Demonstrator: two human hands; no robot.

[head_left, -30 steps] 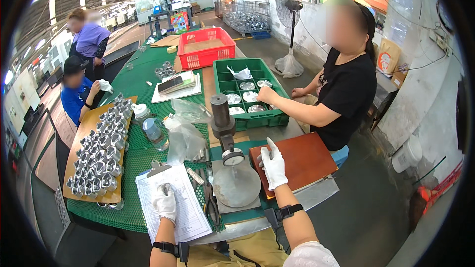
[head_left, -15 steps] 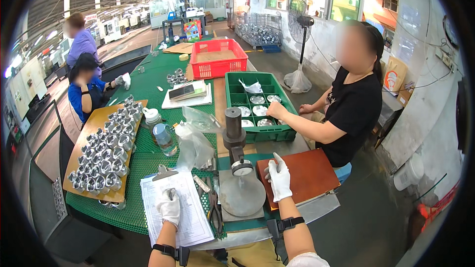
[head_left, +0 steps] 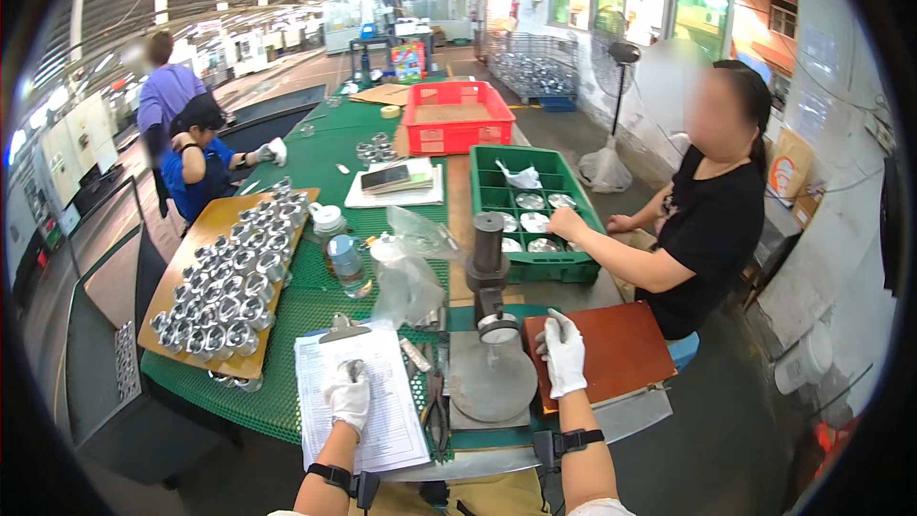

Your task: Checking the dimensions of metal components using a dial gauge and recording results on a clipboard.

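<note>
My left hand (head_left: 348, 396), in a white glove, rests closed on a clipboard (head_left: 342, 329) of printed sheets; whatever its curled fingers may hold is hidden. Over the left part of a reddish-brown flat box (head_left: 621, 354) lies my gloved right hand (head_left: 562, 354), open, its fingers stretched out and nothing visible in them. Between the hands stands a dial gauge (head_left: 498, 328) on a dark post, above a round grey metal plate (head_left: 492, 382). Pliers (head_left: 437, 411) and a small pale, worn bar (head_left: 415, 355) lie just right of the clipboard.
Rows of shiny metal parts (head_left: 229, 277) cover a wooden board at left. Bottles (head_left: 346, 263) and plastic bags (head_left: 406, 287) stand mid-table. A person at right reaches into a green divided crate (head_left: 544, 270) of metal discs; a red crate (head_left: 458, 139) is behind. Two people are at far left.
The whole view has shifted, so the scene sits farther right in the picture. My right index finger is less sharply raised. My left hand stays on the clipboard.
</note>
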